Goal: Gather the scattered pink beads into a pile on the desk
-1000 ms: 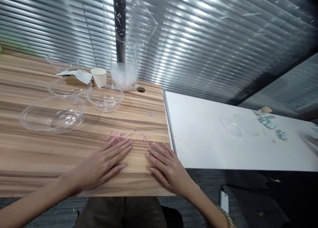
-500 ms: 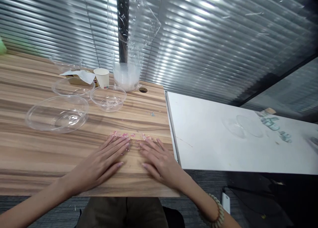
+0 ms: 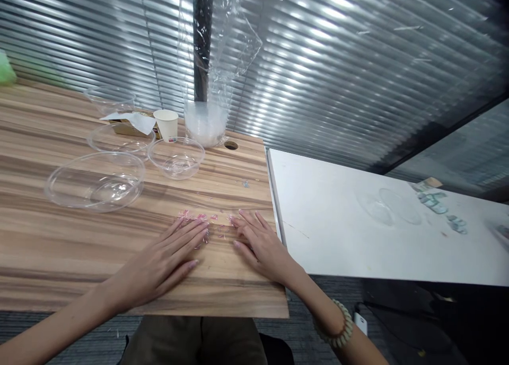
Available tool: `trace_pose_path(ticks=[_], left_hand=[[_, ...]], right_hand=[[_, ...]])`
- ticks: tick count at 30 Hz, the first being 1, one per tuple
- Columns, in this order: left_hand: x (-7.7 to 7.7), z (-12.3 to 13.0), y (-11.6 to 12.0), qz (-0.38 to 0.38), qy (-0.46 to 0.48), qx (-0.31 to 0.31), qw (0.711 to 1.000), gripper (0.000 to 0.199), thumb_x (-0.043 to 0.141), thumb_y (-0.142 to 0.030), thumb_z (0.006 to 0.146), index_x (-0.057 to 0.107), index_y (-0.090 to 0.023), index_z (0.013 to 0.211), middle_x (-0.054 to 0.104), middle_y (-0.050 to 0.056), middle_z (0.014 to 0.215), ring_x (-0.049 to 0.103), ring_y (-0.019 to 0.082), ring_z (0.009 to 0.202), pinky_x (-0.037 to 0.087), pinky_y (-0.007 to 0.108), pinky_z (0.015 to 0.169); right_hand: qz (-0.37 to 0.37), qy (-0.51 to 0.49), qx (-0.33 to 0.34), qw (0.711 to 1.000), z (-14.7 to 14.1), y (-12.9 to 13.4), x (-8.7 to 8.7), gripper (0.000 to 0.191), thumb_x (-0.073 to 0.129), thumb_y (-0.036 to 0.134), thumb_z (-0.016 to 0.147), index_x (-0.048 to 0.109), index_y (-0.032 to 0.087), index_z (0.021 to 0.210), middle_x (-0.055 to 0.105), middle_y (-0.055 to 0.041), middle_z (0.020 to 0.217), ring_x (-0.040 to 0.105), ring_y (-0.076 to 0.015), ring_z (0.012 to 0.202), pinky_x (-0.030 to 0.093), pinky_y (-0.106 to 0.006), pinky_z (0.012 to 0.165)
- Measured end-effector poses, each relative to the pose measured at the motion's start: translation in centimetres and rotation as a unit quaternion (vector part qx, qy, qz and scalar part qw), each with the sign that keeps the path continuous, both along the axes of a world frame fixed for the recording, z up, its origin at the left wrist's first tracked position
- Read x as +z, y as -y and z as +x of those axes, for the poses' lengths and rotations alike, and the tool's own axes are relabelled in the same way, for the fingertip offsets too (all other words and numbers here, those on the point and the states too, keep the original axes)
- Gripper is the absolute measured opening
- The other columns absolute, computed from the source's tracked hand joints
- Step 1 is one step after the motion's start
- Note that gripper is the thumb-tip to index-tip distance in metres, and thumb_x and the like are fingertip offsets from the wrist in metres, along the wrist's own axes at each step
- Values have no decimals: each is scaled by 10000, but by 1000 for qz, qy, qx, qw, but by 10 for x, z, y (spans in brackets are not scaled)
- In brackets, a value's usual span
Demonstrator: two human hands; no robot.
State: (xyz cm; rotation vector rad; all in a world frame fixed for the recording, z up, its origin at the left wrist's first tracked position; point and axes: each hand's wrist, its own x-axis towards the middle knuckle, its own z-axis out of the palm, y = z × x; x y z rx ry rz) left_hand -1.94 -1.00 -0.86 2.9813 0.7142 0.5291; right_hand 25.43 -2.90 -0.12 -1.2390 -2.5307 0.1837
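Small pink, shiny bits [image 3: 201, 217] lie scattered on the wooden table [image 3: 159, 296] in front of my fingertips. My left hand [image 3: 165, 261] rests palm down on the wood, fingers stretched out, its tips touching the edge of the bits; some may lie hidden under it. To the right, my right hand [image 3: 260, 243] is also palm down with fingers extended and spread, its index fingertip beside a few of the bits. A few loose pieces lie in the gap between both hands. Neither hand grips anything.
Clear plastic bowls [image 3: 97, 203] stand at the left, another bowl [image 3: 177, 166] nearer the middle. Behind are a paper cup [image 3: 167, 125], a small box with tissue [image 3: 135, 122] and a bagged stack of clear bowls [image 3: 205, 124]. A white table [image 3: 326, 211] adjoins at the right.
My right hand has shifted slightly right and forward, away from the left hand, uncovering a few pink bits. My left hand stays in nearly the same place.
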Motion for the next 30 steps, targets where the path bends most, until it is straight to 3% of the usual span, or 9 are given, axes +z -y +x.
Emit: trace_pose_path(ticks=[10,21,30], left_hand=[[-1,0,0,-4,-1,9,1000,586,359,-291,1011,85,-203,1522,256,66,1526,222,252,1417,119,476,1188],[-3,-1,-1,22,-3,2,1000,573,362,-286,1011,123,-157,1516,270,86,1519,216,252,1418,122,468,1187],[-2,-1,3,10,-8,11,1000,581,371,-278,1011,109,-164,1517,266,81,1521,202,240,1423,121,460,1190]], right_hand=[[-25,-17,2,1000,-1,-2,1,392,395,270,989,391,126,1354,452,-107,1404,254,-215,1402,221,-492,1171],[-69,-68,39,995,0,6,10,191,436,231,970,502,179,1141,521,-78,1336,255,-195,1402,206,-471,1178],[-11,-45,65,997,4,22,4,160,419,184,968,565,170,1032,576,-69,1268,274,-206,1394,199,-512,1169]])
